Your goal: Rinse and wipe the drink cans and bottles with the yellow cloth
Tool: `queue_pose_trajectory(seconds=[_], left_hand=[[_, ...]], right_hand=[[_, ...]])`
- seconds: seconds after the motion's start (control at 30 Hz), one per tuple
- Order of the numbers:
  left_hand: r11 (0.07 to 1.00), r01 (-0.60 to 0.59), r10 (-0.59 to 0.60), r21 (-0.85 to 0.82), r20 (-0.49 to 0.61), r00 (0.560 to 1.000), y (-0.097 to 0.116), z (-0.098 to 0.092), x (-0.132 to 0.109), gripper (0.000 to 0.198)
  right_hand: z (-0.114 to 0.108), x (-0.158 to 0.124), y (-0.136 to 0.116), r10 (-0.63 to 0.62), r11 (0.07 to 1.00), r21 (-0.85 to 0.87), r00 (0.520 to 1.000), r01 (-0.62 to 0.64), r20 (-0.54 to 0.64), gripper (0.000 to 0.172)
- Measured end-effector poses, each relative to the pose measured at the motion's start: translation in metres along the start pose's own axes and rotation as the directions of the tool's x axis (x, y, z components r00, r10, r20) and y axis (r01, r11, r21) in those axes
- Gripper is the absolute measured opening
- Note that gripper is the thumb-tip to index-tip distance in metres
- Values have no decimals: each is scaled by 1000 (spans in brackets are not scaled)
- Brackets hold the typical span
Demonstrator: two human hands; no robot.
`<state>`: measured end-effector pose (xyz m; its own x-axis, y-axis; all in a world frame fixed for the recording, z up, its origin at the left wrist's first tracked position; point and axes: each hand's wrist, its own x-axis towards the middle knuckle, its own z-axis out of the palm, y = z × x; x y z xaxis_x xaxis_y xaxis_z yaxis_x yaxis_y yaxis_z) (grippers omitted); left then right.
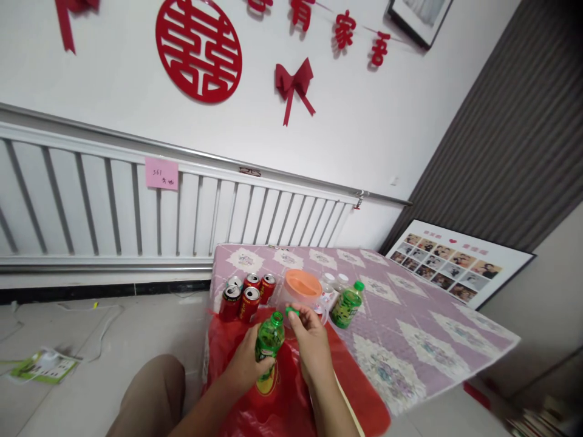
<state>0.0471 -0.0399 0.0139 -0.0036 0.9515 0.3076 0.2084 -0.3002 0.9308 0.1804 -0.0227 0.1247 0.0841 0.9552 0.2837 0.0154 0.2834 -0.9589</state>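
Note:
My left hand [249, 359] is wrapped round an uncapped green bottle [270, 337], held nearly upright above a red plastic bag [286, 403]. Just right of the bottle's open mouth, my right hand [313, 343] pinches a green bottle cap [292, 311] between thumb and finger; cap and bottle are apart. Behind my hands stands a clear plastic container with an orange lid [303, 283]. A second green bottle [347, 306], its cap on, stands to the right. Several drink cans, among them a red can [250, 303], are grouped behind and left of the bottle.
The low table has a purple flowered cloth [378, 285]. Two white-capped bottles [336, 280] stand beside the container. Behind runs a white radiator [182, 212]. A framed photo board [455, 261] leans at the right. Cables and a green-edged item [44, 366] lie on the floor.

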Motion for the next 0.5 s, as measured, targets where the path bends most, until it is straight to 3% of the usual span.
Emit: queue_pose_trajectory(seconds=[0.2,0.5], left_hand=[[1000,-1,1,6,-5,1000,-4,1,2,69],[1000,-2,2,-31,-7,1000,-2,-1,1,68]], right_hand=[[20,7,14,15,1000,-13,999,-14,51,40],[8,7,18,-31,986,-159,983,60,183,33]])
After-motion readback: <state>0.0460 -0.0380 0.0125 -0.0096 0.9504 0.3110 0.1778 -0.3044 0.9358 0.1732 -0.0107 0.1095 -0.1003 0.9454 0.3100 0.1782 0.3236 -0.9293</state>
